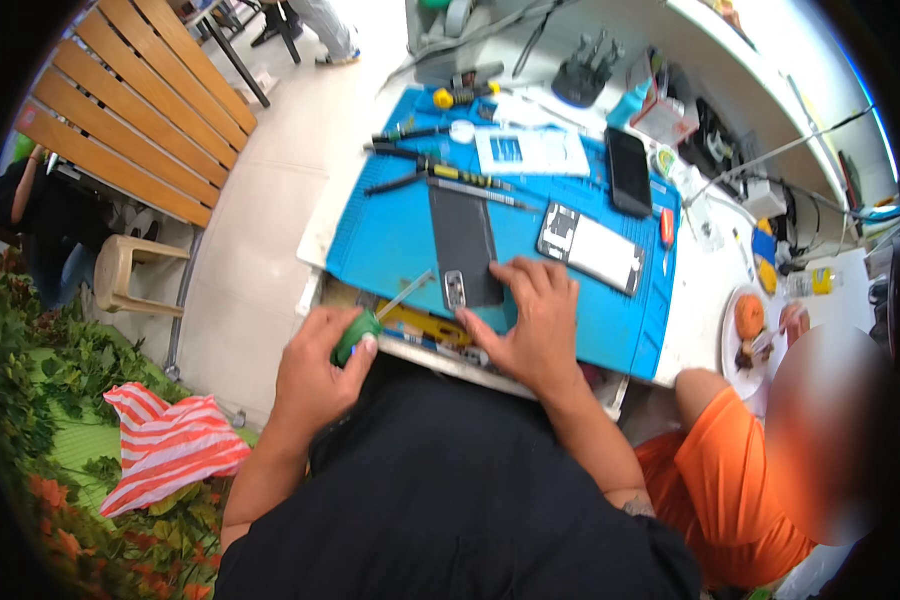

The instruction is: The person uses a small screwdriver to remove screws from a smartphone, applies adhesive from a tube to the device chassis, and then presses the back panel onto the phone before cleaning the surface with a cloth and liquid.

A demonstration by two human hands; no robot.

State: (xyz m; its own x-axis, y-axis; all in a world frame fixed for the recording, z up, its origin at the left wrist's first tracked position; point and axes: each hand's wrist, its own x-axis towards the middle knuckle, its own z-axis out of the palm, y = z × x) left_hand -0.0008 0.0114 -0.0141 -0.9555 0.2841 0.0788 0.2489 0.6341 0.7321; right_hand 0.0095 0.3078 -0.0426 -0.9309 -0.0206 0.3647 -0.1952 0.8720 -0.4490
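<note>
While the left hand (318,365) was closed around a green-handled tool (356,338), the right hand (536,325), digits parted, touched the dark panel (462,235) toward the blue mat (390,235)'s near edge, where light, flat steadying was advisable.

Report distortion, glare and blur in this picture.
Head view: the white shelf curves at upper right, beside washed-out brightness; head view: a heavy blur covers part of the person in orange; head view: the dark phone panel beside the right hand shows no strong glare.
</note>
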